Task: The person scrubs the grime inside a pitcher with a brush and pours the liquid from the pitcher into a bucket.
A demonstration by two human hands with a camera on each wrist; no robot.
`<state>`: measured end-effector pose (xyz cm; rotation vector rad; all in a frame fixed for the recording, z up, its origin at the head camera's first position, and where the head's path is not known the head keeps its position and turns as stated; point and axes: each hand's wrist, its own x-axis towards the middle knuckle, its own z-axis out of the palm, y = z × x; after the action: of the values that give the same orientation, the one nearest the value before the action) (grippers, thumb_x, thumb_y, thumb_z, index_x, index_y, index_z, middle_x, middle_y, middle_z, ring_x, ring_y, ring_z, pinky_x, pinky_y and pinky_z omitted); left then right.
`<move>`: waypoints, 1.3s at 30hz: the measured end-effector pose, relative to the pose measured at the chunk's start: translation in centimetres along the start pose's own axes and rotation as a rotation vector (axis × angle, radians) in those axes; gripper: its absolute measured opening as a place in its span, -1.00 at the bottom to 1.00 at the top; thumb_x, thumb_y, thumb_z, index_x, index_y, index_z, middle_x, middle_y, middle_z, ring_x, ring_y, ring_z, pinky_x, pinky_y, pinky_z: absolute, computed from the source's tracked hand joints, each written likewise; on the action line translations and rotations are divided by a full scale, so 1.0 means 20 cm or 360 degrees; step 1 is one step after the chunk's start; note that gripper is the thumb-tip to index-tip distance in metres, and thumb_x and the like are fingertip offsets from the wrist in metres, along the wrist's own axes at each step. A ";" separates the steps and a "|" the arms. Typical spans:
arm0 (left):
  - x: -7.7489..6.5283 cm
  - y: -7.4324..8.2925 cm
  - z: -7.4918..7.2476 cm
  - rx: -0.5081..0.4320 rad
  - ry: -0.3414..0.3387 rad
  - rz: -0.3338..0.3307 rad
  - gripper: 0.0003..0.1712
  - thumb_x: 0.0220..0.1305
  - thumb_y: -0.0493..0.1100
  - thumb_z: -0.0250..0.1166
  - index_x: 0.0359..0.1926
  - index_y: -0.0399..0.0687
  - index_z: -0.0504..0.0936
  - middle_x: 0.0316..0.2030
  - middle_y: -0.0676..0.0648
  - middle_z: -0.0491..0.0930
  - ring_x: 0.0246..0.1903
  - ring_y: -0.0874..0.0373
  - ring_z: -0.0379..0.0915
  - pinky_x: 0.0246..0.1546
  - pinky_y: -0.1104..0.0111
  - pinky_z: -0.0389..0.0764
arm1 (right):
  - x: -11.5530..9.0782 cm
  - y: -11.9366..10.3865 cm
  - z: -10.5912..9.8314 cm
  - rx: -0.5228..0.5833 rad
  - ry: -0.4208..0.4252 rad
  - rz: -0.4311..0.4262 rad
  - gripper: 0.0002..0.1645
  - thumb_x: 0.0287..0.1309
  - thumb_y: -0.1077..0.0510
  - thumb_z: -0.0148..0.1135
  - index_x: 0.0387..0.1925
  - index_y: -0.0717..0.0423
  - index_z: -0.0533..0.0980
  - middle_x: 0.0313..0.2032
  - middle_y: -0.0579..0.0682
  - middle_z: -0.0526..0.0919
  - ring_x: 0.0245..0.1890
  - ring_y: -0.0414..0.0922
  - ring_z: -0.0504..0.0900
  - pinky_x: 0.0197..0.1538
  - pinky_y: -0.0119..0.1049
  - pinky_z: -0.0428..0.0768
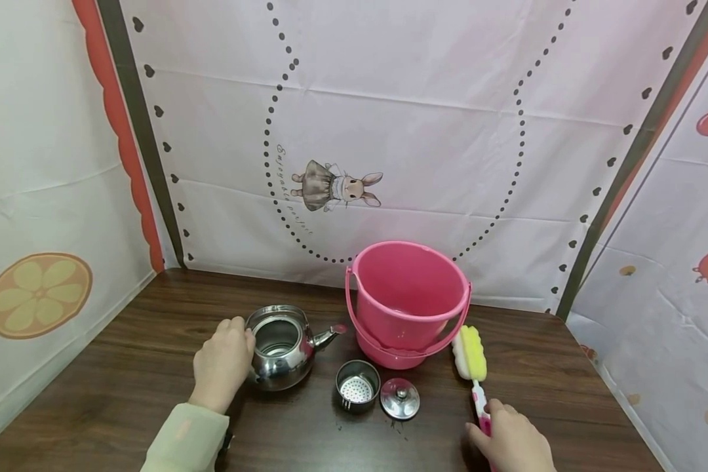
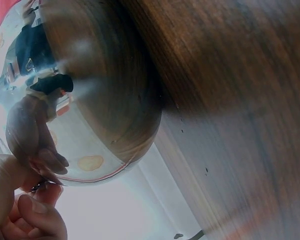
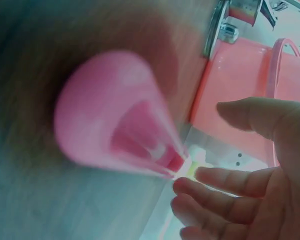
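Note:
A shiny steel kettle [image 1: 280, 370] without its lid stands at the left, its spout pointing right. My left hand [image 1: 224, 360] grips its left side; in the left wrist view the curled fingers [image 2: 37, 210] close at the edge of the mirror-like kettle body [image 2: 105, 90]. A brush with a yellow and white sponge head [image 1: 471, 354] lies at the right, its pink handle [image 3: 110, 115] toward me. Beside that handle is my right hand [image 1: 513, 438], thumb and fingers apart. In the right wrist view its fingers [image 3: 225, 210] are extended around the handle's far end without curling on it.
A pink bucket [image 1: 383, 328] stands at the back centre with its handle lowered toward the front. Before it are a small steel strainer cup [image 1: 356, 390] and a round steel lid with a knob [image 1: 400, 400]. Printed cloth [image 1: 419, 164] walls off the dark wooden table [image 1: 313, 446].

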<state>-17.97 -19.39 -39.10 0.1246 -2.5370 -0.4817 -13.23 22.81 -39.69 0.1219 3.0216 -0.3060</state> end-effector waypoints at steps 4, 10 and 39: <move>0.00 0.00 0.00 0.0001 0.0004 0.0002 -0.83 0.23 -0.25 0.10 -0.35 -0.35 0.46 -0.50 -0.27 0.47 -0.67 -0.28 0.46 -0.72 -0.03 0.41 | -0.01 -0.03 0.00 -0.0049 0.0079 -0.0072 -0.24 -0.05 -0.28 0.30 -0.05 0.28 0.51 -0.23 0.13 0.62 -0.20 0.12 0.59 -0.22 0.14 0.53; 0.00 0.00 0.00 -0.0004 0.0026 0.0006 -0.83 0.22 -0.26 0.11 -0.35 -0.35 0.46 -0.51 -0.27 0.46 -0.67 -0.29 0.46 -0.72 -0.04 0.40 | -0.02 -0.06 0.00 -0.0076 0.0186 -0.0140 -0.20 -0.04 -0.30 0.28 0.05 0.23 0.48 -0.09 0.15 0.61 -0.10 0.15 0.56 -0.21 0.18 0.48; 0.00 0.00 0.01 -0.0010 0.0042 0.0004 -0.84 0.21 -0.26 0.12 -0.37 -0.35 0.45 -0.50 -0.27 0.47 -0.66 -0.30 0.46 -0.71 -0.05 0.41 | -0.04 -0.22 0.00 0.0011 0.0338 -0.0358 -0.22 -0.05 -0.28 0.32 0.09 0.15 0.47 0.07 0.12 0.55 0.05 0.13 0.54 -0.11 0.16 0.47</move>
<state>-18.01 -19.32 -39.27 0.1249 -2.5096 -0.4838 -12.93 18.37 -38.79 -0.1992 3.2496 -0.3422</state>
